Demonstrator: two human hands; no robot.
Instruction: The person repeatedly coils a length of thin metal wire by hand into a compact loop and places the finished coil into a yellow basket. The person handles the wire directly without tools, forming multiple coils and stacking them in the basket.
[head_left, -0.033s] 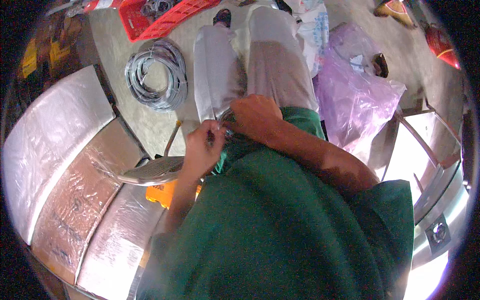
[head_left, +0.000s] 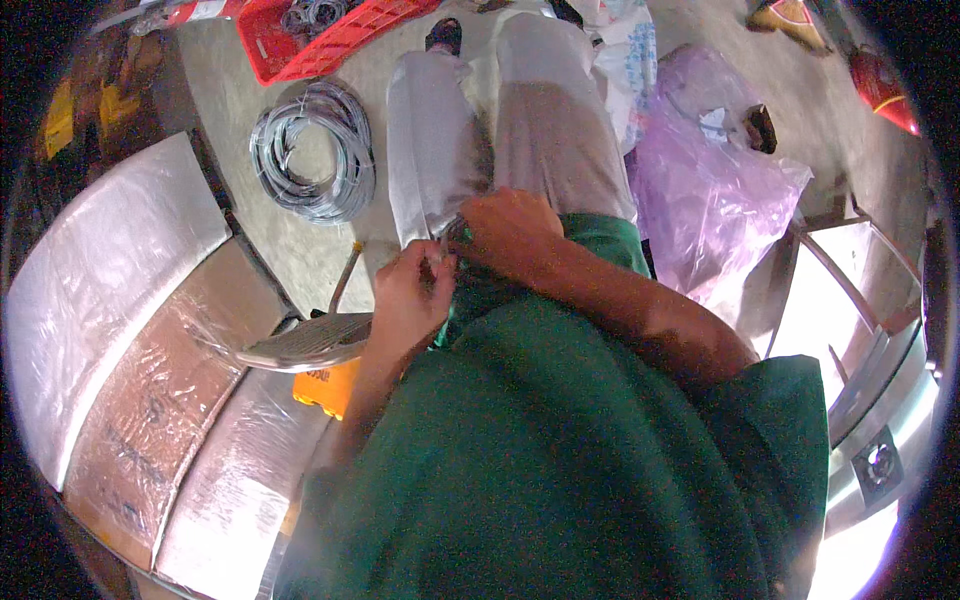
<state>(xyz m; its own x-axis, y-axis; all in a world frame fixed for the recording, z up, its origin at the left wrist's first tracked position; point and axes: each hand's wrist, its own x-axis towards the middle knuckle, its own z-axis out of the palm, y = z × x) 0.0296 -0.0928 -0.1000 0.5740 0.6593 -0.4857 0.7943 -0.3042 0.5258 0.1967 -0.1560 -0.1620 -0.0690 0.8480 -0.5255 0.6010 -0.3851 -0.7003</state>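
Over my lap, in front of my green shirt (head_left: 560, 430), both hands are close together. My left hand (head_left: 408, 295) is closed, thumb and fingertips pinched at the shirt's edge; what they hold is too small to make out. Just beyond it, my right hand (head_left: 512, 228) has its fingers curled, back of the hand upward. A grey strand-like thing (head_left: 456, 230) shows at its fingertips, between the two hands; its kind is unclear. My light grey trousers (head_left: 560, 120) lie beneath and ahead of the hands.
A coil of grey cable (head_left: 352, 165) lies on the floor ahead left, near a red plastic crate (head_left: 330, 45). Plastic-wrapped cartons (head_left: 150, 430) stand at the left, with an orange-yellow thing (head_left: 328, 388) beside my left forearm. A purplish plastic bag (head_left: 715, 200) rests at the right.
My left hand has shifted very slightly, its fingertips closer together. My right hand stays in the same place.
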